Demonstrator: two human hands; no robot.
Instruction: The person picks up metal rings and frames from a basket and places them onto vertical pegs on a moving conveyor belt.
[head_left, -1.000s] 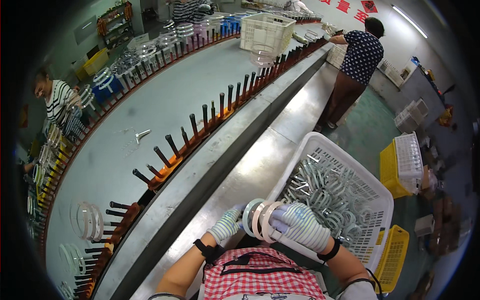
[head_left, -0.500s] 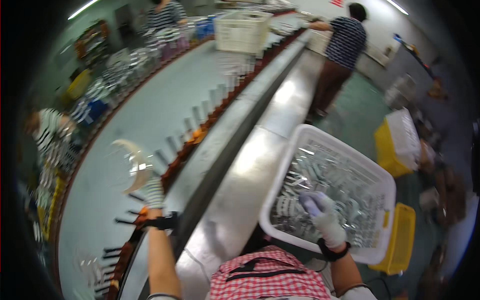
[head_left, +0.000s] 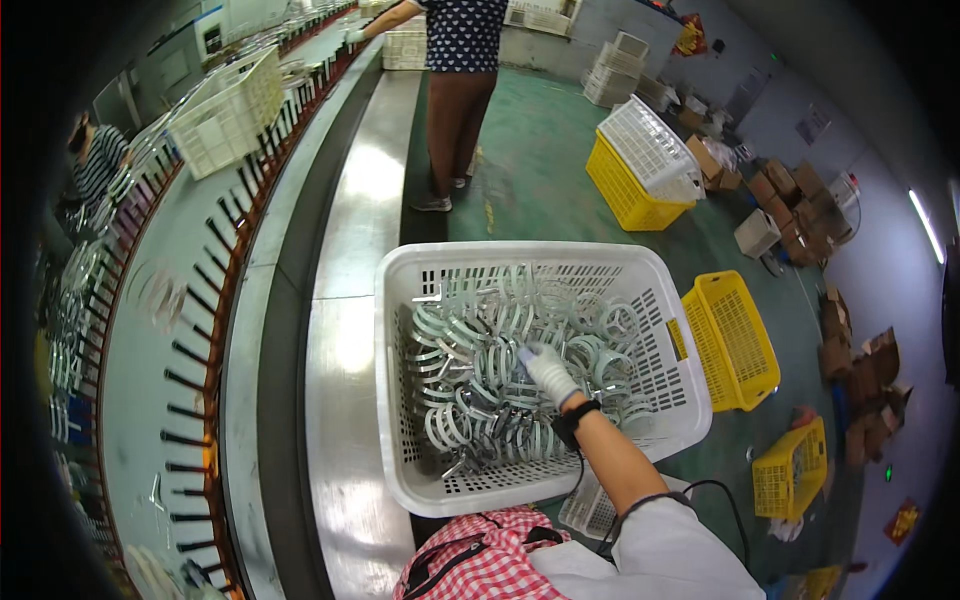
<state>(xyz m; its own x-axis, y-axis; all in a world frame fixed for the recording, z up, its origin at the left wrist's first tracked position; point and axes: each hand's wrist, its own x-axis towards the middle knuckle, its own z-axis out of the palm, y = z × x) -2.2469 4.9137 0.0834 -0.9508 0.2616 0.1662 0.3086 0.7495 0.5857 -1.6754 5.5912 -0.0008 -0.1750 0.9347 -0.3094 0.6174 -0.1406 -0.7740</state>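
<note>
My right hand [head_left: 549, 374], in a white glove with purplish fingertips, reaches down into a white plastic basket [head_left: 398, 290]. Its fingers are drawn together among a heap of curved, pale and shiny pieces [head_left: 490, 365] like crescent-shaped handles. What the fingertips pinch, if anything, is hidden by the glove and the heap. A dark band is wrapped round that wrist. My left hand is outside the picture.
A metal ledge [head_left: 345, 400] runs along the left, beside a conveyor [head_left: 150, 330] edged with dark upright prongs [head_left: 185, 380]. A co-worker [head_left: 462, 90] stands ahead at the line. Yellow crates [head_left: 735, 340] and cardboard boxes [head_left: 790, 190] stand at right.
The view has swung right. My left hand, which was over the conveyor at a pale crescent-shaped piece, has left the picture. My right hand is still in the basket.
</note>
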